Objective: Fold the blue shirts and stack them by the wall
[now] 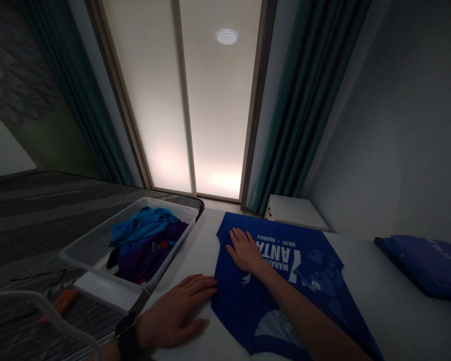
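A blue sleeveless sports shirt with white lettering lies spread flat on the white table, its neck opening toward the lower left. My right hand rests palm down on the shirt near its far left part, fingers apart. At the shirt's left edge lies my left hand, flat on the table with the fingers stretched and their tips touching the cloth. A dark watch is on the left wrist. My right forearm covers part of the shirt's middle and lettering.
Left of the table stands a translucent plastic bin holding crumpled blue and purple clothes. A stack of folded clothes lies at the table's right. A white cabinet stands behind. A pale cable curves at lower left.
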Motion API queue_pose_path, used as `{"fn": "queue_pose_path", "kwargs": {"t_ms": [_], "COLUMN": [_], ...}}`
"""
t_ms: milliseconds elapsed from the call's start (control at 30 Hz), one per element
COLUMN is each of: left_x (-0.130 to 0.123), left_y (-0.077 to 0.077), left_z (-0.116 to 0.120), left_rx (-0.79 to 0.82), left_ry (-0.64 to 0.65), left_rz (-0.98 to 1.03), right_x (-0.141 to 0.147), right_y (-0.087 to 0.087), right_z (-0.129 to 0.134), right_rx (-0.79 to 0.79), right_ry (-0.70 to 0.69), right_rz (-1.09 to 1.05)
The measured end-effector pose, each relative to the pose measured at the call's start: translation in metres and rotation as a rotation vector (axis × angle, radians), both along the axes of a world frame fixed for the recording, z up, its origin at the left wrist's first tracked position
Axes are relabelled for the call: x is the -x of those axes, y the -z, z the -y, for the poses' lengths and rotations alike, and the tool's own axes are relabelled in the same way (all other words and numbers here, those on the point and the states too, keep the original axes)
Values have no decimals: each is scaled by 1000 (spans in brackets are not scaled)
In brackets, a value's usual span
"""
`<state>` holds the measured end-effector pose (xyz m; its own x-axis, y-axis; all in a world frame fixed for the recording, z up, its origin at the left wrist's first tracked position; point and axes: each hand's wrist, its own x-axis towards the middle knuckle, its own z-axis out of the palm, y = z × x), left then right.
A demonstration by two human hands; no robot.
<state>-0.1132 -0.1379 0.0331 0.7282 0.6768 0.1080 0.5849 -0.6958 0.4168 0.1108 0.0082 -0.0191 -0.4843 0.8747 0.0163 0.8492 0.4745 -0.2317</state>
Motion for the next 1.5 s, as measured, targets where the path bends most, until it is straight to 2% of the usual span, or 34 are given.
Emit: {"fn": "queue_pose_path", "kwargs": {"t_ms": [167, 300, 433, 533, 667, 867, 967, 1167, 1367, 1500], "left_x": [1, -1, -15, -29, -46, -60, -61, -55, -52, -52], "left_y": [2, 11, 23, 31, 39, 41, 44, 48, 51, 50], "left_z": [-1, -8, -24, -45, -87, -145, -156, -158, -163, -164], "left_rx": [17, 18, -54, -135, -224, -228, -231, -204, -175, -157], "left_ry": [-38, -170, -282, -390, -547, -776, -794, -786, -788, -784], "left_rz": [20, 127, 178, 123, 11, -77, -64, 18, 53, 47], "right_x": [-4, -4, -4, -4, -3, -2, -2, -5, -24, -35], "right_y": [6, 9, 9, 8, 6, 9, 10, 10, 1, -6], "right_z": [-3, -3, -2, -1, 0, 0, 0, -3, -23, -31], "right_rx": [1, -17, -15, -25, -44, -63, -71, -39, -30, -37], "right_ry": [4, -1, 7, 10, 11, 31, 23, 20, 140, 155], "right_rz": [1, -4, -7, -9, -13, -10, -25, -102, -282, -269]}}
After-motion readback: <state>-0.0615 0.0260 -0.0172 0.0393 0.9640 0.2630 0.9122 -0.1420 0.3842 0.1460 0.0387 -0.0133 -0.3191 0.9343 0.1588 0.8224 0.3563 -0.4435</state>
